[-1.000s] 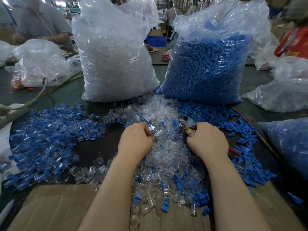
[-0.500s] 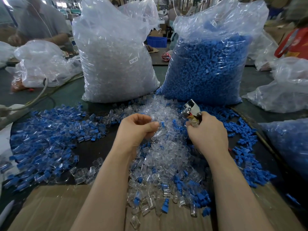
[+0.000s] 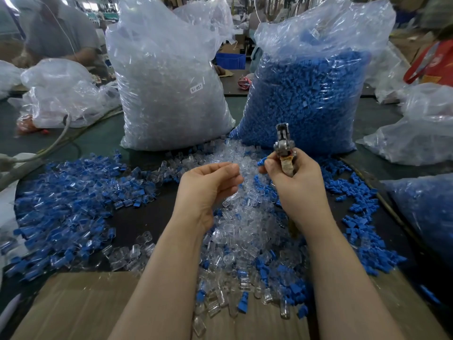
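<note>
My right hand point(image 3: 296, 182) grips a pair of metal pliers point(image 3: 283, 143) upright, jaws pointing up, and pinches a small blue plastic cap point(image 3: 261, 162) between thumb and fingertip. My left hand point(image 3: 208, 185) is raised just left of it, palm turned inward, fingers curled; whether it pinches a clear piece I cannot tell. Both hands hover over a heap of clear plastic caps point(image 3: 240, 217) in the middle of the dark table. A spread of assembled blue-and-clear pieces point(image 3: 66, 204) lies to the left, loose blue caps point(image 3: 362, 217) to the right.
Two big plastic bags stand behind the heap: one of clear caps point(image 3: 169, 94), one of blue caps point(image 3: 306, 101). More bags sit at left point(image 3: 61, 94) and right point(image 3: 421, 133). A cardboard sheet point(image 3: 81, 307) lies at the near edge. A person in grey point(image 3: 56, 33) works at the back left.
Both hands have lifted off the heap. The right hand has turned the pliers from lying low to upright and now holds a blue cap; the left hand has turned palm inward.
</note>
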Available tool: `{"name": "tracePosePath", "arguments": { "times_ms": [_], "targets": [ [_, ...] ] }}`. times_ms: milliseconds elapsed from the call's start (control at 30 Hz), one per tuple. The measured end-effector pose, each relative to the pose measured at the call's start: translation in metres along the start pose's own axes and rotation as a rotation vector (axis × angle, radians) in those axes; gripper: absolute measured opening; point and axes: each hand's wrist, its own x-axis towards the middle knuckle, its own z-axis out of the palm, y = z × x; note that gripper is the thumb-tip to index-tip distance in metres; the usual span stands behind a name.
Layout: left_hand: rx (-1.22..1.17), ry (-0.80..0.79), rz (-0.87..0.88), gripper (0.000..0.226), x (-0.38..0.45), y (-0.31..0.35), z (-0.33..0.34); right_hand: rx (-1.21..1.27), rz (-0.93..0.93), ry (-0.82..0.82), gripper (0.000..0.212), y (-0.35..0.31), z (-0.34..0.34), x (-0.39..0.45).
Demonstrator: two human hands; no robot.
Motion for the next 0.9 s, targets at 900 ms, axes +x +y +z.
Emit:
{"name": "tracePosePath", "arguments": {
  "times_ms": [900],
  "targets": [
    [0.179, 0.041, 0.34, 0.007, -0.01, -0.01, 0.023, -0.091, -0.034, 0.025, 0.012, -0.005, 0.009, -0.005]
  ]
}}
